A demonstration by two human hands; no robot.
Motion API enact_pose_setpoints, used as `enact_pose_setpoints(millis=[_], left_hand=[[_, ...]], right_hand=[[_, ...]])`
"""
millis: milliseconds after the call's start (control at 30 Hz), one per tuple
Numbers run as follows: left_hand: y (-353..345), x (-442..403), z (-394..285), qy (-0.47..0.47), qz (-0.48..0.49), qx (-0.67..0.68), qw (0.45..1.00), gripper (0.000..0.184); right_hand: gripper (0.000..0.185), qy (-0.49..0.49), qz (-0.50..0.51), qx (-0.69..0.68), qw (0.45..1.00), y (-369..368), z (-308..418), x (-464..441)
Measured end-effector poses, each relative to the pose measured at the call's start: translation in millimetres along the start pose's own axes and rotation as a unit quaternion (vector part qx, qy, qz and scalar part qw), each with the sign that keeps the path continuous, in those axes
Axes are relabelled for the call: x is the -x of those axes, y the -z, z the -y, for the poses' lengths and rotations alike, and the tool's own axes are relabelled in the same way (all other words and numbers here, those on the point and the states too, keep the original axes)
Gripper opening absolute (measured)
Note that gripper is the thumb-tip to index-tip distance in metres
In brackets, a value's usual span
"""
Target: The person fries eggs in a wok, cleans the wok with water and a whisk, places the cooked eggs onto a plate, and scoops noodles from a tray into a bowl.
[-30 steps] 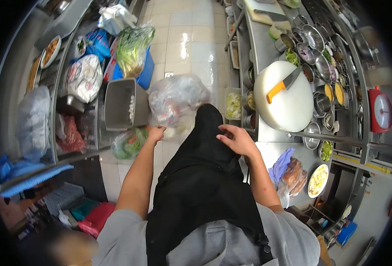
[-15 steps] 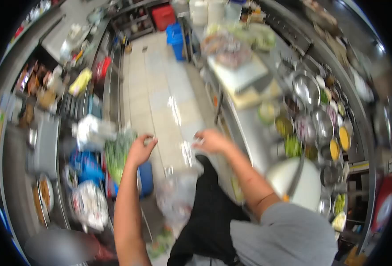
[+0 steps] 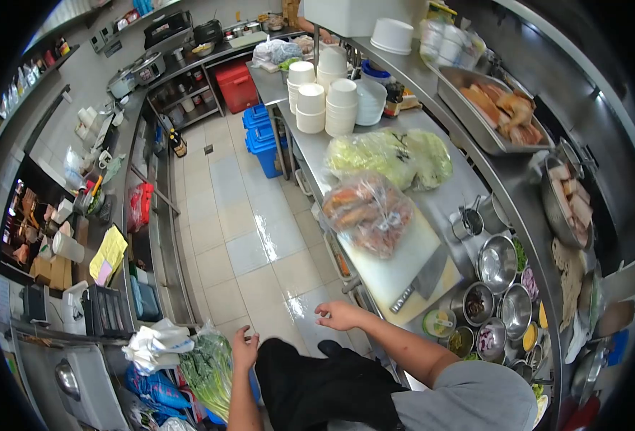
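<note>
My left hand (image 3: 245, 348) is raised over the floor in front of my black apron (image 3: 317, 388), its fingers apart and holding nothing. To its left are bagged leafy greens (image 3: 209, 370). My right hand (image 3: 337, 314) hangs in the air beside the steel counter, fingers loosely curled apart with nothing in them. Nearest to it is a cutting board (image 3: 396, 269), on which a cleaver (image 3: 429, 271) lies. A clear bag of meat (image 3: 370, 214) rests on the board's far part, in front of bagged cabbage (image 3: 385, 159).
Steel bowls (image 3: 497, 263) with ingredients line the right counter. Stacks of white tubs (image 3: 342, 108) stand farther back. Blue bins (image 3: 264, 149) and a red bin (image 3: 236, 85) are beyond the tiled aisle (image 3: 238, 215). A tray of meat (image 3: 461, 122) sits on the upper shelf. A person's arm (image 3: 310, 27) shows at the far counter.
The view has swung up and along the aisle, showing the far counter. My left hand has left the spot beside the plastic bag on the floor. The round board is no longer seen.
</note>
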State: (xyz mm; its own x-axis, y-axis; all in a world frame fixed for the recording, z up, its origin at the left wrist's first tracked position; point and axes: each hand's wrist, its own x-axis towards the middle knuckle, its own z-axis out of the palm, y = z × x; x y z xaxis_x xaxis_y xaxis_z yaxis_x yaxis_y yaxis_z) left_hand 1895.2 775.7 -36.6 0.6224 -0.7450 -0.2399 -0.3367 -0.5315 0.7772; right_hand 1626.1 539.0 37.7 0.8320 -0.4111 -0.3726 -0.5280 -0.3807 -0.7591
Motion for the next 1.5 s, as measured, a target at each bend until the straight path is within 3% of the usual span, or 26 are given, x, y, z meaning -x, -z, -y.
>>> enact_pose_setpoints(millis=[167,300,367,467,567,667,733,900,1133,1200,1267,1300,1367,1400,1467,1500], left_hand=[[2.0,-67.6,-65.9,-0.047,-0.015,0.100,0.994,0.037],[-12.7,-188.2,-96.4,-0.150,0.092,0.038,0.984,0.033],[-26.5,-262.4,-114.9,-0.227,0.183,-0.036,0.956,0.037],[-68.9,-370.4,-140.4,-0.307,0.372,-0.225,0.847,0.042],[-102.2,-433.3,-157.4,-0.421,0.473,-0.266,0.727,0.043],[-137.0,-467.9,-171.2,-0.510,0.541,-0.336,0.578,0.045],[-155.1,-470.0,-169.1,-0.452,0.569,-0.364,0.583,0.045],[-188.2,-466.6,-132.7,-0.472,0.620,-0.450,0.437,0.044],[-205.3,-394.8,-170.4,-0.515,0.600,-0.463,0.401,0.042],[-231.1,-391.6,-168.0,-0.544,0.575,-0.501,0.351,0.043],[-251.6,-372.8,-159.9,-0.605,0.554,-0.485,0.304,0.045],[-264.8,-377.3,-153.6,-0.603,0.552,-0.500,0.285,0.045],[-302.1,-382.3,-141.4,-0.626,0.582,-0.441,0.272,0.047],[-318.7,-386.8,-132.9,-0.628,0.578,-0.449,0.263,0.047],[-354.0,-392.2,-122.8,-0.764,0.532,-0.290,0.220,0.049],[-371.6,-393.5,-121.5,-0.790,0.504,-0.283,0.203,0.050]], right_hand=[[0.043,0.029,-0.030,0.023,0.999,44.8,35.5,-45.1],[0.044,0.027,-0.047,-0.040,0.998,72.1,31.2,-76.7],[0.042,-0.024,-0.085,-0.062,0.994,66.7,15.0,-89.3],[0.042,-0.120,-0.207,-0.061,0.969,39.4,-19.7,-103.0],[0.044,-0.256,-0.306,-0.140,0.906,2.3,-28.1,-116.0],[0.042,-0.372,-0.315,-0.186,0.853,-29.8,-21.1,-132.7],[0.041,-0.351,-0.351,-0.166,0.852,-46.1,-12.8,-150.6],[0.037,-0.347,-0.492,-0.301,0.740,-79.3,-7.6,-196.4],[0.035,-0.350,-0.583,-0.413,0.606,-170.7,-70.2,-277.4],[0.035,-0.373,-0.546,-0.419,0.623,-197.2,-118.4,-312.8],[0.037,-0.378,-0.600,-0.464,0.531,-225.4,-146.3,-344.1],[0.037,-0.368,-0.604,-0.481,0.518,-231.9,-149.9,-364.5],[0.037,-0.404,-0.656,-0.532,0.352,-246.6,-162.5,-389.7],[0.037,-0.396,-0.659,-0.538,0.345,-253.8,-169.0,-405.8],[0.041,-0.356,-0.659,-0.580,0.320,-263.9,-184.0,-437.5],[0.038,-0.341,-0.675,-0.591,0.281,-268.7,-191.6,-457.5]])
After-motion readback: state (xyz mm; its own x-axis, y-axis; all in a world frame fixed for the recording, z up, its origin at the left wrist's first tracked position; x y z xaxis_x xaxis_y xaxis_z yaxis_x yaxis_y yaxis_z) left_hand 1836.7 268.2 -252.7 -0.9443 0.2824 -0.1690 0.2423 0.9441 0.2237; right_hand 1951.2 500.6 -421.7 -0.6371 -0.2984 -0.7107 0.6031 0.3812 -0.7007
